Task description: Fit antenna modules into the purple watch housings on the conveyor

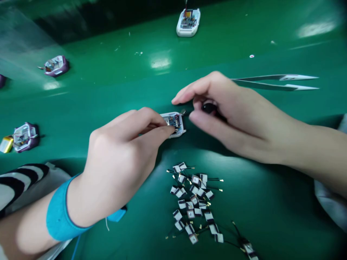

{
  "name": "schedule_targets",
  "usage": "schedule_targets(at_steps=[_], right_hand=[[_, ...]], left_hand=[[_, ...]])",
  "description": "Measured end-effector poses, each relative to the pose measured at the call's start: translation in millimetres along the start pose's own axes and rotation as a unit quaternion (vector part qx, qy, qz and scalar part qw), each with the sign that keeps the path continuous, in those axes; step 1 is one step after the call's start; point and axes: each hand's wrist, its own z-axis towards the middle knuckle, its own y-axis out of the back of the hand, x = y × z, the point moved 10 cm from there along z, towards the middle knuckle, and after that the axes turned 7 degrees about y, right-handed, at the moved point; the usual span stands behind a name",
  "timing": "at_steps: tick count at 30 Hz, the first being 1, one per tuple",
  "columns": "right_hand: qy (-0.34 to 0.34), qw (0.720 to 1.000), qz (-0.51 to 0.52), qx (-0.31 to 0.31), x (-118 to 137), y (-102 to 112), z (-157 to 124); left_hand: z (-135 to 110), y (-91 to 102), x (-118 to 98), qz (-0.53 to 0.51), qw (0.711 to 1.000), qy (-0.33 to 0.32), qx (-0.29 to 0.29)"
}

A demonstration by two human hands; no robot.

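A small white watch-like case lies on the green mat, its circuit board facing up. My left hand grips it from the left, with thumb and forefinger tips over the board; what they press there is hidden. A small round metal part sticks out at the case's upper right corner. To the right, my right hand hovers with thumb and forefinger apart. Its other fingers curl around a black round-ended object, mostly hidden. Tweezers extend from behind this hand, white tips pointing right.
Several small antenna-like parts with thin leads lie in a heap below the case. Another white case stands at the back. Purple cases sit at left, one beside a yellow battery. A blue wrist strap circles my left wrist.
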Motion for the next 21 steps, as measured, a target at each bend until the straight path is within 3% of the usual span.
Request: schedule_targets(at_steps=[10,14,19,21], right_hand=[[0.026,0.988,-0.096,-0.116,12,34,-14],[0.045,0.987,-0.095,-0.124,24,33,-15],[0.005,0.982,-0.119,-0.144,27,40,-12],[0.024,0.98,-0.122,-0.156,33,43,-12]], left_hand=[[0,0.0,0,-0.037,0.999,-0.013,-0.009],[-1,-2.1,-2,-0.04,0.999,-0.026,-0.003],[-1,-1.5,-2,-0.042,0.999,-0.026,-0.003],[0,-2.1,-1,-0.044,0.999,-0.018,0.002]])
